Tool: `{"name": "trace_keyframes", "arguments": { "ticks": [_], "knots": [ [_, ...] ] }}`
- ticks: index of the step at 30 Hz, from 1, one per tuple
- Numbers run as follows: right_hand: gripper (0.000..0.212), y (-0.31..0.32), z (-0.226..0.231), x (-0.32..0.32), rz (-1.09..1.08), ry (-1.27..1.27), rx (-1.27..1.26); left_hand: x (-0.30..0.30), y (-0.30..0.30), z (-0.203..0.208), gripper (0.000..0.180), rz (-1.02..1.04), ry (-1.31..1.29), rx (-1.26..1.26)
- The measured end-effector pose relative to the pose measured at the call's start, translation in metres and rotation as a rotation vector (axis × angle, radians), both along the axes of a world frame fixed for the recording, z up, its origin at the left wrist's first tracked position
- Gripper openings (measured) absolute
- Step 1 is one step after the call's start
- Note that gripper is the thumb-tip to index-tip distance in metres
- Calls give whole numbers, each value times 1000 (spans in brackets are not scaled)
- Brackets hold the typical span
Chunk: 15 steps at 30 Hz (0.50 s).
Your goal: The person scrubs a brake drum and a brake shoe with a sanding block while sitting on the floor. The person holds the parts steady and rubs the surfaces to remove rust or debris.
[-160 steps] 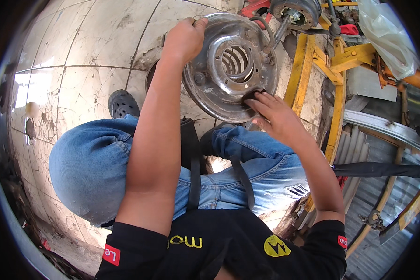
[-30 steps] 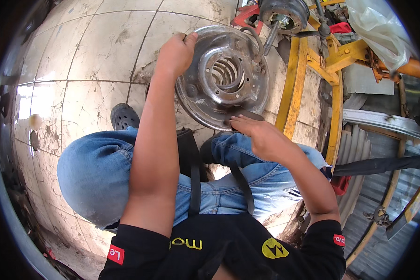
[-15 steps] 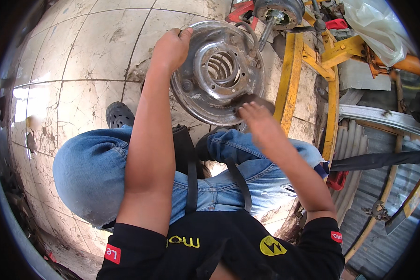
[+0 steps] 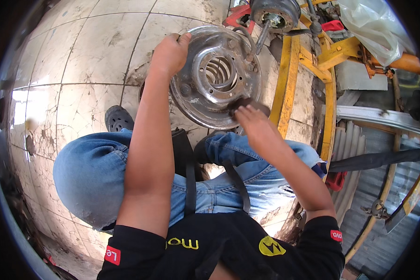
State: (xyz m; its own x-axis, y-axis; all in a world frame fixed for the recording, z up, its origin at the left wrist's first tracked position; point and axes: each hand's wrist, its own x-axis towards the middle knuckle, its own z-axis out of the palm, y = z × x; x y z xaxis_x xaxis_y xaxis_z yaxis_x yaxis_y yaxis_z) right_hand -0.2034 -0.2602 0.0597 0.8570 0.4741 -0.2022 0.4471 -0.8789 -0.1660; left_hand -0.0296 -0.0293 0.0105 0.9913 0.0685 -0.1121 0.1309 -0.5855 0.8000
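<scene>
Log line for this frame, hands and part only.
left hand: grips rim of metal brake plate | right hand: presses dark pad on plate's lower edge | plate: tilted on floor

Left of the metal drum plate [image 4: 214,77] I've got open tiled floor [image 4: 79,60]; the yellow frame [image 4: 289,70] and axle hub [image 4: 274,14] crowd the right side.

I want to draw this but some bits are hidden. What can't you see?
Head view:
- The dark pad under the right hand: the fingers cover most of it.
- The metal disc: its left rim sits behind the left hand.
- The black shoe: the knee hides part.
</scene>
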Motion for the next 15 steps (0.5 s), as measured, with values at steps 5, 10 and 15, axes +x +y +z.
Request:
{"name": "trace_keyframes", "arguments": {
  "ticks": [5, 10, 15],
  "knots": [
    [42, -1, -5, 0, 69, -34, -60, 2, 5, 2, 59, -38, 82, -65],
    [41, 5, 2, -6, 44, 46, 27, -1, 5, -9, 58, 3, 31, -4],
    [42, 0, 1, 1, 30, -51, -53, -2, -3, -1, 58, 17, 43, -9]
  ]
}}
